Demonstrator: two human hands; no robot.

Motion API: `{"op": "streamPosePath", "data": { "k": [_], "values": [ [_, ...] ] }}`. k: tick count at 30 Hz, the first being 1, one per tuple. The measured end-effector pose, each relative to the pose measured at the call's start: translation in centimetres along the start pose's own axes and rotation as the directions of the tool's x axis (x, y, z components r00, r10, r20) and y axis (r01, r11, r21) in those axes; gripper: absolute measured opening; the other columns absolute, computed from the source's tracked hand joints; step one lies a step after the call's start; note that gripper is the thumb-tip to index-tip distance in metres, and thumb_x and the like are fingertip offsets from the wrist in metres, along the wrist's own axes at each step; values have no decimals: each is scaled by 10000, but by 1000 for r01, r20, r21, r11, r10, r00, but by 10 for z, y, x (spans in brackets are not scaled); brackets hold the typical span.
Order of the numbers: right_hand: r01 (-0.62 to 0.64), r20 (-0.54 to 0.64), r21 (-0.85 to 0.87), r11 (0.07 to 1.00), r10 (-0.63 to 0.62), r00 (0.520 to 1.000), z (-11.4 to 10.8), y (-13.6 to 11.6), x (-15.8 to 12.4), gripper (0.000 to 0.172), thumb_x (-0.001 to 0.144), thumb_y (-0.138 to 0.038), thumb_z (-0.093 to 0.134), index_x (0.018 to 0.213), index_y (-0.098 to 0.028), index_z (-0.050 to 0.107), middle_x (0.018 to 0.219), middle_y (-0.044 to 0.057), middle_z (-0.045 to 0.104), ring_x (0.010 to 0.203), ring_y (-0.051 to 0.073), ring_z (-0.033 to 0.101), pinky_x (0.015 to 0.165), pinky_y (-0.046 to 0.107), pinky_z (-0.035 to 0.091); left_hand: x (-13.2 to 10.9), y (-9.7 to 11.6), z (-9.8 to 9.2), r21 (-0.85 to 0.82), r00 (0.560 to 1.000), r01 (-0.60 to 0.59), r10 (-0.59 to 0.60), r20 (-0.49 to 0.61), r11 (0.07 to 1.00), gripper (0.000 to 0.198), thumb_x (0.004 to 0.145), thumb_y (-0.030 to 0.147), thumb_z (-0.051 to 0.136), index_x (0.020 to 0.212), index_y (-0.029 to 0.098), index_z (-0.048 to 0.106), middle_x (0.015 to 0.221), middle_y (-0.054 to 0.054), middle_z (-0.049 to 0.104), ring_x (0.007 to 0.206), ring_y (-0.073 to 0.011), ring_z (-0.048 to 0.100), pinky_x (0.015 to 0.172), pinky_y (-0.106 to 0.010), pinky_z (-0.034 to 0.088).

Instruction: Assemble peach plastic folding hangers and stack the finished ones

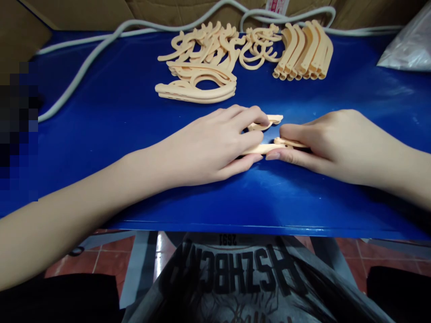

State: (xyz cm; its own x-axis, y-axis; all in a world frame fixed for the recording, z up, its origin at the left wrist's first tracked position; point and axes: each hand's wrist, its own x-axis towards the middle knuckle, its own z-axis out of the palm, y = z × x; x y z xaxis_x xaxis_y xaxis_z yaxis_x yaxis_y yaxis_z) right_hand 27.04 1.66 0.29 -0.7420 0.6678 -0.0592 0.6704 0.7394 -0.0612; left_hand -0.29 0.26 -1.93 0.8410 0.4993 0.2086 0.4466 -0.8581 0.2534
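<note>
My left hand (pixel 225 146) is closed around a cream plastic hanger arm (pixel 264 149), which lies low over the blue table. The fingers of my right hand (pixel 332 146) pinch a second thin cream hanger piece (pixel 291 143), whose end overlaps the arm's right end. My right thumb presses from the near side, beside the joint. Under my left fingertips, a little farther off, shows another cream piece (pixel 276 119) with a curved edge. Both hands hide much of the parts they hold, so how firmly the pieces are joined cannot be made out.
Behind my hands on the blue table (pixel 117 116) lie stacked folding hangers (pixel 198 94), a heap of hanger arms (pixel 208 45), loose hooks (pixel 254 58) and a row of curved arms (pixel 303 51). A white cable (pixel 87 67) loops along cardboard. A plastic bag (pixel 409 47) sits far right.
</note>
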Motion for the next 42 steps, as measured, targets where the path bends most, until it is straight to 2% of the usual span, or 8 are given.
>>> {"op": "streamPosePath", "data": {
  "k": [7,13,17,23,28,32,37,42],
  "values": [
    [37,-15,8,999,-37,999,0,2,-3,1053,1045,-943,-27,966,-229,741,657,40,560,524,169,359,629,365,230,0,0,0,10,1000,-4,4,3,1000,348,1197,368,450,1159,198,751,1655,-209,658,1459,-419,686,1237,-648,584],
    [52,-23,1,999,-52,998,1,4,-3,1013,1067,-923,-7,945,-229,721,710,57,634,528,170,369,626,366,231,0,1,0,20,1000,2,-3,7,1000,361,1204,373,437,1149,205,752,1655,-195,660,1451,-389,691,1252,-613,580],
    [41,-22,4,999,-41,999,2,4,-4,980,1072,-922,8,888,-236,683,668,47,585,527,171,370,626,367,222,0,1,0,21,1000,-6,6,2,1000,350,1202,354,439,1152,197,747,1672,-199,648,1489,-396,671,1266,-614,572],
    [14,-2,0,1000,-14,1000,2,4,-3,1016,1040,-951,-31,866,-240,674,651,39,539,535,177,364,636,373,223,0,2,-1,-12,1000,3,-3,-3,1000,326,1188,335,460,1145,185,747,1669,-216,651,1497,-422,671,1275,-638,555],
    [19,7,6,1000,-19,1000,2,5,-4,1001,1071,-921,9,943,-237,730,681,48,578,550,187,381,662,381,226,0,2,-1,0,1000,1,-1,3,1000,334,1192,347,453,1145,189,744,1662,-224,655,1463,-421,685,1252,-641,571],
    [32,-1,-16,999,-32,999,3,6,-4,981,1080,-911,9,906,-235,698,683,50,592,542,176,381,649,377,223,0,2,-1,40,1000,-5,5,14,999,351,1207,357,429,1174,194,737,1669,-209,647,1469,-402,677,1250,-616,579],
    [21,16,-32,999,-21,1000,3,4,-3,1046,1051,-923,-68,974,-238,719,734,47,627,551,173,397,645,369,242,-1,1,0,62,1000,-9,8,14,998,388,1222,377,400,1216,187,738,1660,-206,644,1455,-394,683,1244,-614,585],
    [-9,27,-30,1000,9,1000,2,1,-3,1038,1006,-959,-112,871,-253,638,671,23,544,540,165,378,628,368,239,-1,3,0,46,1000,11,-12,20,999,377,1213,357,407,1244,174,736,1686,-216,625,1485,-408,660,1266,-633,563]
  ]
}}
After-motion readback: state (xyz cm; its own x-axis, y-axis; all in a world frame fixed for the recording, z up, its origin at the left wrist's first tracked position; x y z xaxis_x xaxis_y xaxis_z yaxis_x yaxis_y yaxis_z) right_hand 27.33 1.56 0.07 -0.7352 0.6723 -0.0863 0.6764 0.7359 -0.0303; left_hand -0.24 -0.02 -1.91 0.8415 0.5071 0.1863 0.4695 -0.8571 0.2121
